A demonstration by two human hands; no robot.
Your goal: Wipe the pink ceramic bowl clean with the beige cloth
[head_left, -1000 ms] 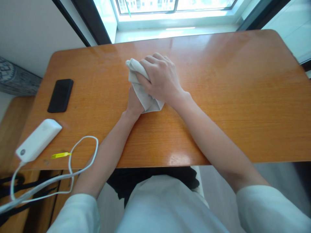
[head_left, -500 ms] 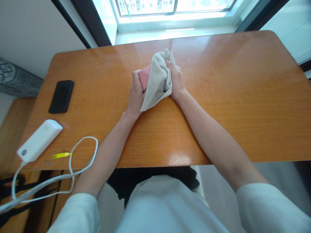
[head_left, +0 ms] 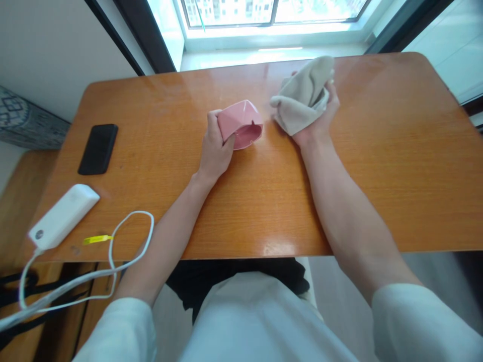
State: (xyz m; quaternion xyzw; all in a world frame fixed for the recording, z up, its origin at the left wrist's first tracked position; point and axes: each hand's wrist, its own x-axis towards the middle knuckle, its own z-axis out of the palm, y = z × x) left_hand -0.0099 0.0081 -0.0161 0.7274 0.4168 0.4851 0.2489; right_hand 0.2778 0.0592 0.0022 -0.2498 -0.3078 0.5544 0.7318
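Observation:
My left hand [head_left: 213, 151] is closed around a pink faceted cup [head_left: 241, 123], which is tipped on its side with its mouth facing toward me and to the right, just above the orange wooden table [head_left: 264, 201]. To the right of the cup, my right hand [head_left: 320, 120] grips a bunched beige cloth [head_left: 304, 95]. The cloth and the cup are apart, with a small gap of bare table between them.
A black phone [head_left: 98, 148] lies flat at the table's left. A white power bank [head_left: 62, 216] with a white cable [head_left: 113, 261] sits at the front left corner, next to a small yellow tag [head_left: 96, 239]. A window sill runs behind the table.
My right hand has pulled the cloth off the cup and moved it to the right. The pink cup, wrapped in the cloth before, now shows fully in my left hand.

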